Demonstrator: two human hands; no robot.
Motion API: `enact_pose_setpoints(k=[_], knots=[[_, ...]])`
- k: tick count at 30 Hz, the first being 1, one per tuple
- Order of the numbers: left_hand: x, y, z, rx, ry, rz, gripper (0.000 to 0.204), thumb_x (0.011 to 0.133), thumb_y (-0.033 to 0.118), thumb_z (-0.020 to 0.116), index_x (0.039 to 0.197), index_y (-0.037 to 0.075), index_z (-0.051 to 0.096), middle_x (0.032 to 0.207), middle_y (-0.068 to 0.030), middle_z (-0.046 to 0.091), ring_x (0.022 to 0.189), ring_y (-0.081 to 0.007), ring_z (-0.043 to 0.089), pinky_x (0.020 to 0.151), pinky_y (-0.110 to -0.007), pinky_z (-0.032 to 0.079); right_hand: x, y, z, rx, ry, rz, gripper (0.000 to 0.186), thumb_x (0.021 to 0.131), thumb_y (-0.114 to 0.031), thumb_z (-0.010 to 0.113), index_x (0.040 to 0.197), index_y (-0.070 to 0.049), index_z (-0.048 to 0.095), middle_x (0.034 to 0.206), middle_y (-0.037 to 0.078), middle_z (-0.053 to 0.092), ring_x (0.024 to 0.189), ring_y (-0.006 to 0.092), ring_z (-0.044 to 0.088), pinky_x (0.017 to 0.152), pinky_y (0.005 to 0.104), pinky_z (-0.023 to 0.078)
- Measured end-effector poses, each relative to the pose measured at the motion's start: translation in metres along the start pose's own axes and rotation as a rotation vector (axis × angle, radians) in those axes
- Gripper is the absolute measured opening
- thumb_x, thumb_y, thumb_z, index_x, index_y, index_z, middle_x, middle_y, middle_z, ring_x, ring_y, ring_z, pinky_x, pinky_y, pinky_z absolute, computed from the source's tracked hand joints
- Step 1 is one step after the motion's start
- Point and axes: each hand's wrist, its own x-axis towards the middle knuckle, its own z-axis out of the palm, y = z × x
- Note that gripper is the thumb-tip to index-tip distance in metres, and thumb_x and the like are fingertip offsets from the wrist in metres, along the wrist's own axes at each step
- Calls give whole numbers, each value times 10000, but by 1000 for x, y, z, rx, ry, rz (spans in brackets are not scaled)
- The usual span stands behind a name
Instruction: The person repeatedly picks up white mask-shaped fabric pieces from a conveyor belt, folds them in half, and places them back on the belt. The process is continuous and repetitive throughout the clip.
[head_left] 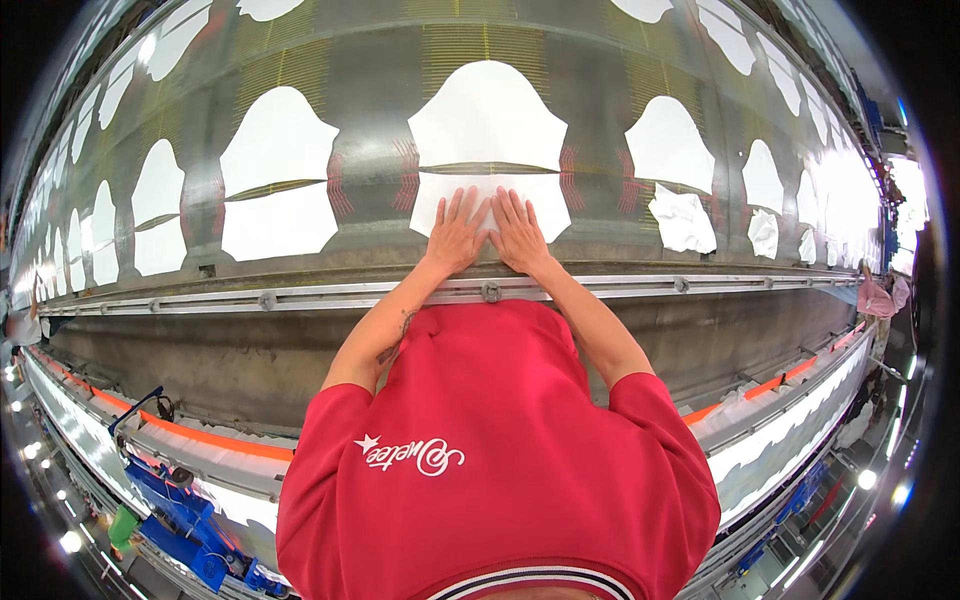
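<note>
Both my hands lie flat, side by side, on a white cut fabric panel [555, 200] on the long dark printing table. My left hand [458, 232] has its fingers stretched forward over the cloth. Beside it, my right hand [518, 230] is spread in the same way, the thumbs close together. Just beyond is a larger white sleeve-shaped piece [487, 115], a narrow gap between the two. To the left, a similar pair lies flat: an upper piece [278, 140] and a lower panel [278, 222]. On the right, a crumpled white piece [682, 220] lies below a sleeve-shaped piece [670, 140].
A metal rail [380, 294] with round fittings runs along the table's near edge. More white pieces lie in rows on both sides and farther back, some on the right crumpled. Behind me stands another long table with an orange strip [215, 440] and a blue machine frame [180, 510].
</note>
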Motion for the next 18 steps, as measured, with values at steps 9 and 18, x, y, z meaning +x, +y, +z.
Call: enact_pose_setpoints(k=[9,18], knots=[[19,-28,-2,82,-2,-164,706,1021,544,586,1671,349,391,1791,-148,184,1629,-472,137,1280,-697,99,23,2,16,-106,-60,131,706,1043,-596,522,1686,-364,345,1805,151,84,1630,508,64,1247,766,77],[21,-30,-4,185,-2,-138,793,1027,573,573,1710,264,313,1793,-177,156,1630,-488,130,1271,-709,106,13,38,-19,380,-20,104,791,1034,-591,576,1702,-262,309,1791,172,139,1644,418,134,1306,623,129]])
